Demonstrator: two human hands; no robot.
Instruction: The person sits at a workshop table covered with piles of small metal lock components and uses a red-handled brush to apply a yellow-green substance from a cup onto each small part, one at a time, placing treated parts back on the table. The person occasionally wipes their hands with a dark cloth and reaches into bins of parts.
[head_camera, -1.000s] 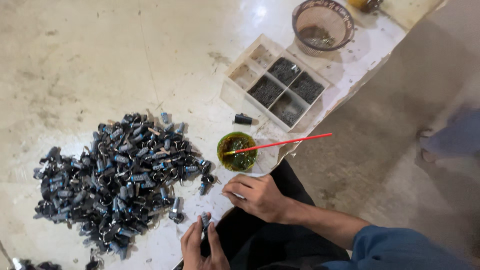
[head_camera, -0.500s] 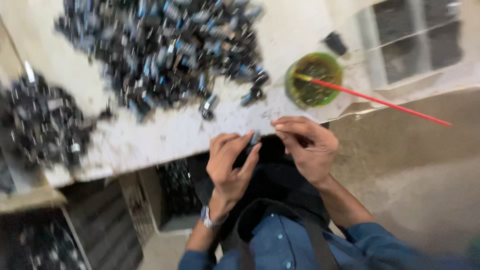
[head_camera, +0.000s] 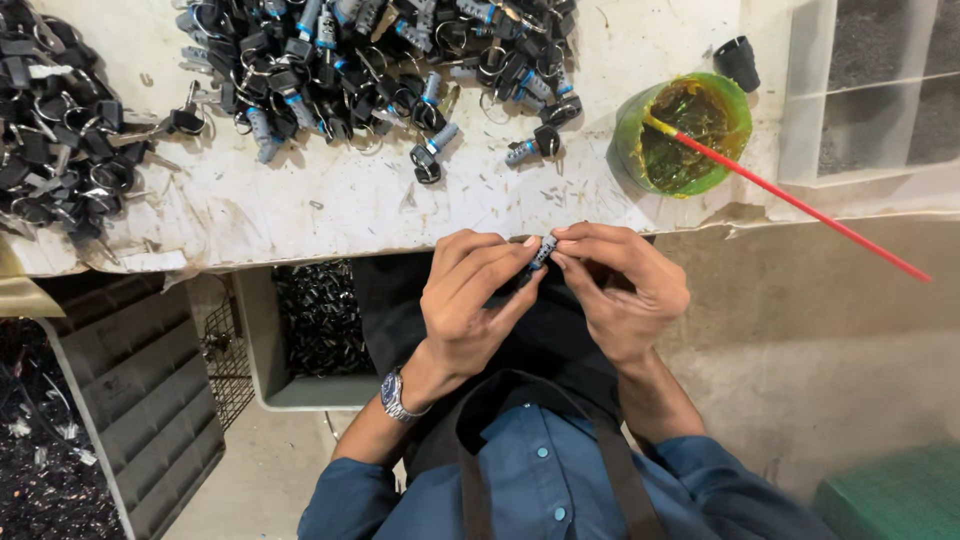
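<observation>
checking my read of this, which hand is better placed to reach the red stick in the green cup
Right, probably. Both hands pinch the small cylinder part between them, but the right hand sits on the side of the green cup, whose red stick slants out towards it. The left hand would have to cross over.

Left hand (head_camera: 468, 300) and right hand (head_camera: 620, 285) meet, fingertips pinched together.

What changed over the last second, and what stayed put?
The right hand came in from the table edge to meet the left hand; both now pinch one small lock cylinder at their fingertips, off the table. The lock pile and the green cup with its red stick stayed put.
</observation>
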